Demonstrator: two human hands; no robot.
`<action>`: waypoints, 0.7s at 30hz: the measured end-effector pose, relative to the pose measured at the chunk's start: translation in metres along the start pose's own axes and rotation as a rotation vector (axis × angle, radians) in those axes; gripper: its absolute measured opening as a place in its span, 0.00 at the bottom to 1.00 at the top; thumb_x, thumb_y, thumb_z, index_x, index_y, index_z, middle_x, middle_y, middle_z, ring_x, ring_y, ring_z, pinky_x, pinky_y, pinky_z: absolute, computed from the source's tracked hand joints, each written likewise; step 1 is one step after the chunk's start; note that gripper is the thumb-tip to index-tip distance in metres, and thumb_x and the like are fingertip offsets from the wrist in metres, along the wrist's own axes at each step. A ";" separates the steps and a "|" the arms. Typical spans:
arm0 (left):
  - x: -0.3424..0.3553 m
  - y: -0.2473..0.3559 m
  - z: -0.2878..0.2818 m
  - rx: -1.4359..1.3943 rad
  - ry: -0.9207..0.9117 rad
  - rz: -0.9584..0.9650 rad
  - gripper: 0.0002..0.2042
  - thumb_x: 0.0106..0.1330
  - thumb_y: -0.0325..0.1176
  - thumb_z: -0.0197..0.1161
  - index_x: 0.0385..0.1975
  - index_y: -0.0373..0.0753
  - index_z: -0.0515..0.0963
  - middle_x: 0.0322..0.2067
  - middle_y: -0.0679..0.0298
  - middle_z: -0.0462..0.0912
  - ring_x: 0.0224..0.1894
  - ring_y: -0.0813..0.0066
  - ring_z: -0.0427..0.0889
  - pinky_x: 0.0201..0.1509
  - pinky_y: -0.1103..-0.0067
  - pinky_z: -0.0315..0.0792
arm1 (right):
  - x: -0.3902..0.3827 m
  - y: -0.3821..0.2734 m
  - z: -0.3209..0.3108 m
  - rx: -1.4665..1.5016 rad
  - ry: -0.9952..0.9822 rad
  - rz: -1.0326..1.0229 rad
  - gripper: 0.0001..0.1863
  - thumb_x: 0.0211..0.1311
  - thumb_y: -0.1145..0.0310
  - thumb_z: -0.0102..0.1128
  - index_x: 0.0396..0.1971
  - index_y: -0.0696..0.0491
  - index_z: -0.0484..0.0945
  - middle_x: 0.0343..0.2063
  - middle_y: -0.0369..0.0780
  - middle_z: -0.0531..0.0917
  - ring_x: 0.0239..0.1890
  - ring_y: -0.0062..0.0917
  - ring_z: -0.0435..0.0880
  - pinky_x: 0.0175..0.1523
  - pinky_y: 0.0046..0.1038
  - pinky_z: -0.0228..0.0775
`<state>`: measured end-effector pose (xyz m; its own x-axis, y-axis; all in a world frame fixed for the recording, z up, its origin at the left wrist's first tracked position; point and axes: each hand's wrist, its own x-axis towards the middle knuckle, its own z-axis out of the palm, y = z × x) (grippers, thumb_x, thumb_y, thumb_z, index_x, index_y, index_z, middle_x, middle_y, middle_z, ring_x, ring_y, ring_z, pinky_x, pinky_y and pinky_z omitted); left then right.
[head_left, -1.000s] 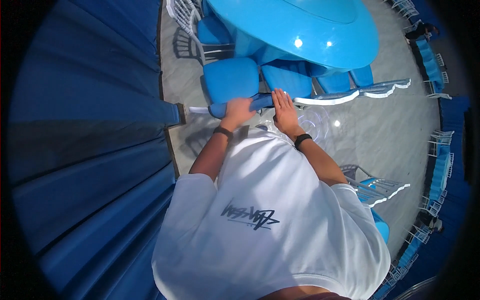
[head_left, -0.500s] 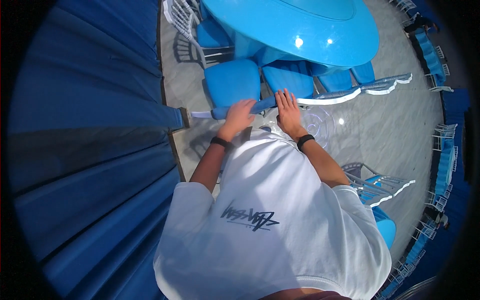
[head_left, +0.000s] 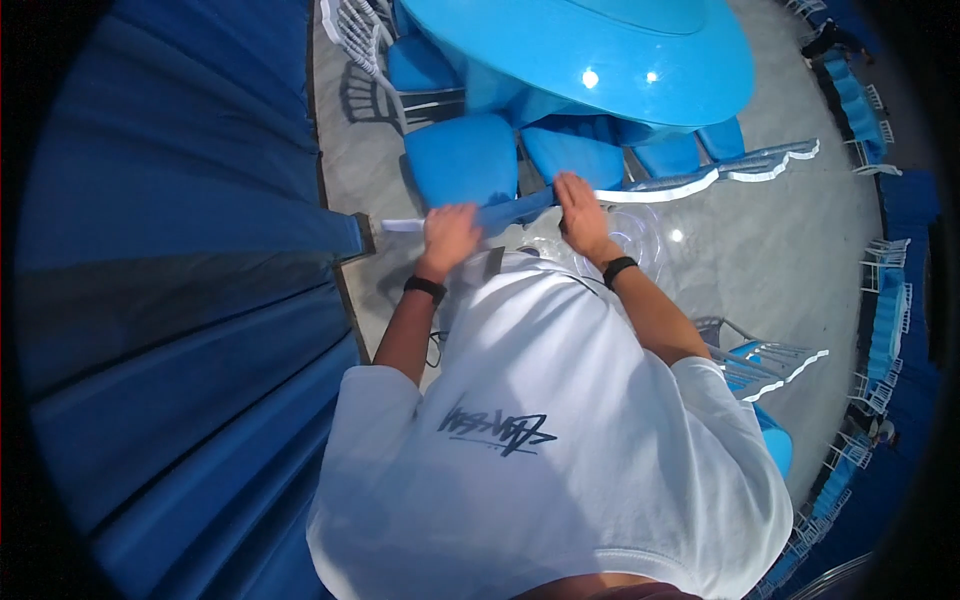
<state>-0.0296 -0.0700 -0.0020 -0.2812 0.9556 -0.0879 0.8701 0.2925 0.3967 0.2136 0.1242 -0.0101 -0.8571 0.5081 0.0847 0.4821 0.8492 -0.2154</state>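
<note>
A blue cloth band (head_left: 517, 208) lies along the top rail of a white chair, stretched between my hands. My left hand (head_left: 452, 238), blurred by motion, is closed around the band's left end. At the band's right end, my right hand (head_left: 585, 218) rests over the rail with its fingers pressed together on the cloth; the thumb is hidden. The blue chair seat (head_left: 462, 160) lies just beyond my left hand. A bare piece of white chair rail (head_left: 403, 226) sticks out to the left.
A round table with a shiny blue cover (head_left: 570, 60) stands ahead, with blue-seated chairs (head_left: 668, 157) along it. Blue curtain (head_left: 180, 300) hangs close on the left. Another white chair (head_left: 765, 368) stands at my right. More tables (head_left: 888, 320) line the far right.
My left hand has slid left along the rail to the band's end. My right hand has shifted slightly right, its fingers now closer together.
</note>
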 end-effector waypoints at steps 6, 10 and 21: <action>0.010 -0.005 0.003 -0.015 -0.057 -0.079 0.22 0.57 0.42 0.73 0.52 0.46 0.80 0.47 0.59 0.88 0.53 0.53 0.84 0.56 0.60 0.73 | -0.002 -0.020 0.004 0.061 0.028 0.030 0.48 0.49 0.79 0.64 0.75 0.61 0.58 0.75 0.50 0.62 0.79 0.49 0.56 0.83 0.47 0.47; 0.021 -0.012 0.012 -0.009 -0.095 -0.061 0.22 0.57 0.41 0.70 0.53 0.47 0.81 0.46 0.57 0.88 0.51 0.52 0.85 0.54 0.57 0.75 | 0.001 -0.018 0.008 0.073 0.055 0.073 0.43 0.49 0.77 0.62 0.71 0.62 0.63 0.70 0.53 0.68 0.78 0.52 0.57 0.83 0.48 0.46; 0.065 -0.087 0.036 -0.157 -0.467 -0.008 0.35 0.56 0.23 0.53 0.71 0.37 0.68 0.58 0.39 0.81 0.62 0.40 0.79 0.67 0.59 0.72 | -0.021 -0.046 0.034 0.089 0.142 0.126 0.42 0.59 0.67 0.61 0.74 0.62 0.60 0.78 0.53 0.59 0.81 0.46 0.55 0.81 0.48 0.50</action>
<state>-0.1093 -0.0318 -0.0750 -0.0448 0.8776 -0.4772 0.7868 0.3254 0.5245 0.2034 0.0696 -0.0352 -0.7537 0.6303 0.1863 0.5607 0.7645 -0.3180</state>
